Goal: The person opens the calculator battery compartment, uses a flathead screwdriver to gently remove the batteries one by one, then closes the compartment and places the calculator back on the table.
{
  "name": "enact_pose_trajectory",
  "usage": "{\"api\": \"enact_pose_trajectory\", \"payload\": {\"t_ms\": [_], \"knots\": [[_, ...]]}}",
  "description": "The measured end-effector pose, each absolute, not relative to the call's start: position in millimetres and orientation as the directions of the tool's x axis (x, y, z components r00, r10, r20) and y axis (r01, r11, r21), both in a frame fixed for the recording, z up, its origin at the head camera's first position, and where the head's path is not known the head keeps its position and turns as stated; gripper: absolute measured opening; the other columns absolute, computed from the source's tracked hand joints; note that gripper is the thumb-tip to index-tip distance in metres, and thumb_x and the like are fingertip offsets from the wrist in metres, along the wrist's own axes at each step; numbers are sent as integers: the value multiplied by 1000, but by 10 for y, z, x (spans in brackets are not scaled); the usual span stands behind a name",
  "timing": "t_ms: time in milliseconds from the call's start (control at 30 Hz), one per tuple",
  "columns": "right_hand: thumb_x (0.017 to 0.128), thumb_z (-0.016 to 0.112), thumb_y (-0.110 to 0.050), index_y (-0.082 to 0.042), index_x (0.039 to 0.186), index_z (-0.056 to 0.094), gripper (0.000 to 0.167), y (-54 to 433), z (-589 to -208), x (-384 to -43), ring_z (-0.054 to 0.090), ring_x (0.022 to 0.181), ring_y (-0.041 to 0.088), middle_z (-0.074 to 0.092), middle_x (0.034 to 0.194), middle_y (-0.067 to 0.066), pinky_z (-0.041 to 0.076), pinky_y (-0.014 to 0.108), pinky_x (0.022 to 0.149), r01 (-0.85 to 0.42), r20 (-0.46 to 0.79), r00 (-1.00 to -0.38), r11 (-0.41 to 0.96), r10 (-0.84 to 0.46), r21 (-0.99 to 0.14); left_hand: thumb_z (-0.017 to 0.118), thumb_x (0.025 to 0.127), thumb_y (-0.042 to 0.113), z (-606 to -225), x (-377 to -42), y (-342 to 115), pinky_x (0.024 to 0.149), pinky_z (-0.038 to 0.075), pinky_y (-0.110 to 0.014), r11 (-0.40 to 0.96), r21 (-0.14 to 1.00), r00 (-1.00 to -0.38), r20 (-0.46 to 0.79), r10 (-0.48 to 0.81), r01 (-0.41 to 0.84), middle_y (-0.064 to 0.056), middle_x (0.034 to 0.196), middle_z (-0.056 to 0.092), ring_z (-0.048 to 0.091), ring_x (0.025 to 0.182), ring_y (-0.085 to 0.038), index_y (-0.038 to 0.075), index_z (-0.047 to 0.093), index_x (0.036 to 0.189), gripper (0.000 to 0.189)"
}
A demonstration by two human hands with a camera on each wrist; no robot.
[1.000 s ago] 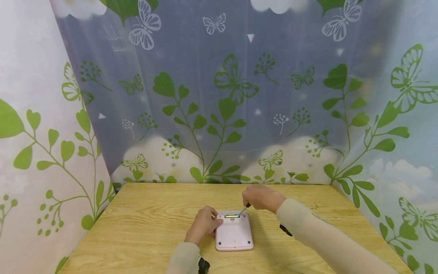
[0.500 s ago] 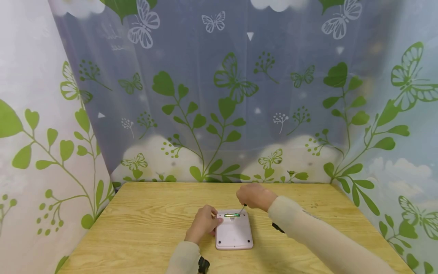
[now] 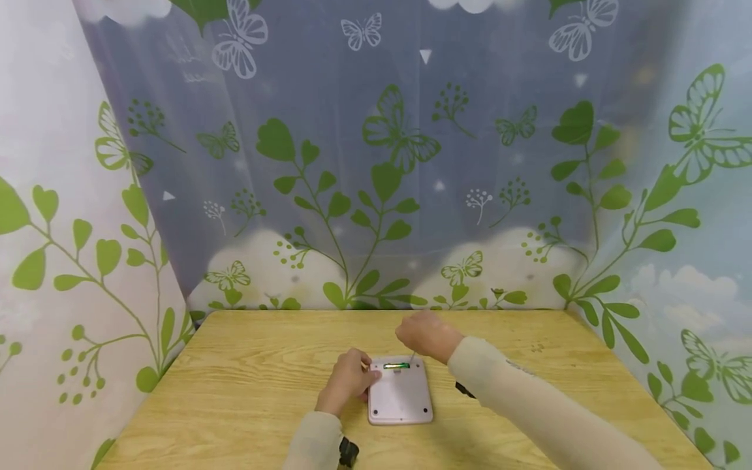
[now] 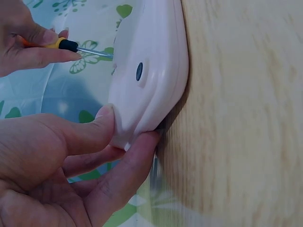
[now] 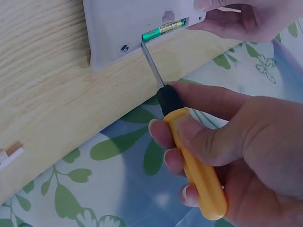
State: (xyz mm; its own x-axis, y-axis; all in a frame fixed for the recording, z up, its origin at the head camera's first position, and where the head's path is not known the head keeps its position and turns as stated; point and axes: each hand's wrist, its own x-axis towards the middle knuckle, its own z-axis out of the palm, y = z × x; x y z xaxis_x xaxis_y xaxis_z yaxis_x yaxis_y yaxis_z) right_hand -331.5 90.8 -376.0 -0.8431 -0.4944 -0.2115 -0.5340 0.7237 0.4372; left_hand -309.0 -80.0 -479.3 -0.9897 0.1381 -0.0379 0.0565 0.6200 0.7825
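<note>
A flat, pale pink device (image 3: 401,396) lies on the table with its underside up, dark round feet near its corners. A green battery (image 5: 163,30) sits in the slot near its far edge. My left hand (image 3: 348,378) holds the device's far left corner between thumb and fingers, as the left wrist view shows. My right hand (image 5: 255,137) grips the yellow handle of a screwdriver (image 5: 196,165) with a black collar. Its metal tip is right at one end of the battery, at the slot's edge. In the head view the right hand (image 3: 427,334) hides the handle.
The wooden table (image 3: 264,365) stretches around the device, its far edge just beyond my right hand. Behind it hangs a curtain (image 3: 329,196) with leaves and butterflies. A small white piece (image 5: 10,156) lies on the table at the left of the right wrist view.
My right hand has shifted left with the screwdriver, which now stands more upright at the slot. The left hand keeps its hold, and the device stays in place.
</note>
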Motion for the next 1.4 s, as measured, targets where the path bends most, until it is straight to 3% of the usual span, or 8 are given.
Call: {"api": "enact_pose_trajectory", "payload": {"t_ms": [333,533,767,900,1000,1100,1200,1400], "knots": [[96,67,5,-18,62,44,47,1148,-3800,-3409,24,60,9,31,61,-6,26,25,56,-580,-230,-812,789,-537,204,73,96,8,-4780,-3066,-802,49,58,-28,615,786,-990,-30,138,62,-15,85,69,69,55,-19,-10,65,119,31],[94,67,10,-11,97,83,27,1372,-3838,-3443,73,91,15,78,96,-1,61,25,79,-615,-214,-775,787,-595,38,73,96,8,-4789,-3056,-806,49,57,-27,627,777,-991,-29,131,60,-14,85,67,66,54,-17,-10,65,120,31],[96,55,18,-12,112,81,43,1541,-3887,-3484,70,118,28,79,116,3,62,36,95,-583,-234,-766,800,-599,-142,73,96,8,-4785,-3056,-798,49,58,-27,628,776,-991,-29,132,61,-14,85,65,66,54,-16,-10,65,119,31],[93,51,21,-9,113,80,46,1617,-3931,-3528,73,112,28,79,115,6,59,25,83,-602,-219,-739,770,-637,-210,73,96,8,-4781,-3052,-797,49,58,-28,624,779,-991,-26,130,61,-14,85,65,66,54,-16,-10,65,119,30],[91,51,22,-6,113,80,46,1670,-3969,-3557,74,84,21,79,116,8,44,20,65,-603,-205,-729,755,-652,-258,73,96,8,-4779,-3050,-797,49,59,-29,621,781,-991,-29,131,59,-14,85,65,66,54,-17,-10,65,119,30],[91,52,21,-6,113,80,44,1715,-3998,-3571,50,56,9,78,116,9,32,22,58,-600,-190,-727,745,-660,-292,73,96,8,-4777,-3049,-796,50,59,-28,619,784,-991,-34,131,55,-14,85,65,66,55,-17,-10,65,119,30],[92,51,20,-5,113,80,43,1741,-4008,-3570,28,52,8,78,115,10,27,23,55,-610,-172,-719,731,-673,-307,73,96,8,-4772,-3048,-792,51,59,-29,616,786,-991,-35,130,53,-14,86,65,67,55,-17,-10,65,120,31],[91,51,22,-6,112,80,45,1743,-3978,-3548,19,52,8,79,115,9,25,24,55,-598,-177,-727,739,-663,-311,72,96,7,-4789,-3061,-775,51,60,-30,610,791,-991,-37,130,51,-14,86,66,66,56,-17,-10,64,120,31]]}}
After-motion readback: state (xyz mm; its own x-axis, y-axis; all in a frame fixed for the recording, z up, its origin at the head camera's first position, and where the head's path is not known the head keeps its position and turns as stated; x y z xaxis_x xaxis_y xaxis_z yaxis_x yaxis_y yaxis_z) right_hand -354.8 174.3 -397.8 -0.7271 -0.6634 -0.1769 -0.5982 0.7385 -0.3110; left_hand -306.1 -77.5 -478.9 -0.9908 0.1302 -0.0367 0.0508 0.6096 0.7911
